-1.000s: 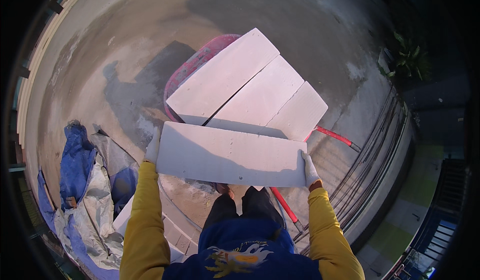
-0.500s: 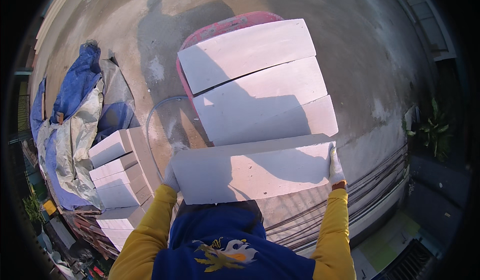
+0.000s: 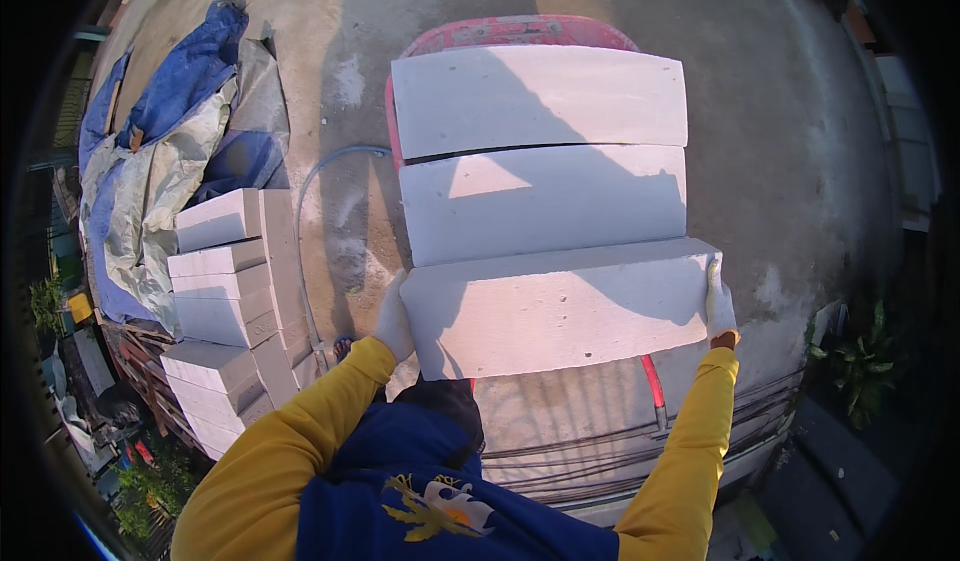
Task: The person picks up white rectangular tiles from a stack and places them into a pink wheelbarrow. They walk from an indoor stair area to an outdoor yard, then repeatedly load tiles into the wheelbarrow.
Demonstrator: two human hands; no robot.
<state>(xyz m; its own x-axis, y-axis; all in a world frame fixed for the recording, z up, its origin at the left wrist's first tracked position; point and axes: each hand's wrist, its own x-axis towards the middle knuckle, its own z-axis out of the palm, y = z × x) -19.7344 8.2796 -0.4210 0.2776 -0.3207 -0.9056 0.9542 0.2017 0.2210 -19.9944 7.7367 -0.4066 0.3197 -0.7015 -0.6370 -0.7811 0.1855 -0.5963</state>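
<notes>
Both gloved hands, left hand (image 3: 393,318) and right hand (image 3: 718,303), fingers clamping white block (image 3: 560,311) above block-laden red wheelbarrow (image 3: 510,33)

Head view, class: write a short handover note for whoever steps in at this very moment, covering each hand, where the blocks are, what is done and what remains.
Left hand, gloved: grips the left end of the nearest white block.
Right hand, gloved: grips its right end.
Block sits level, beside two white blocks already lying across the red wheelbarrow.
Done: two blocks loaded.
Left: set the third down and let go. More blocks wait stacked at the left, by the blue tarp.
</notes>
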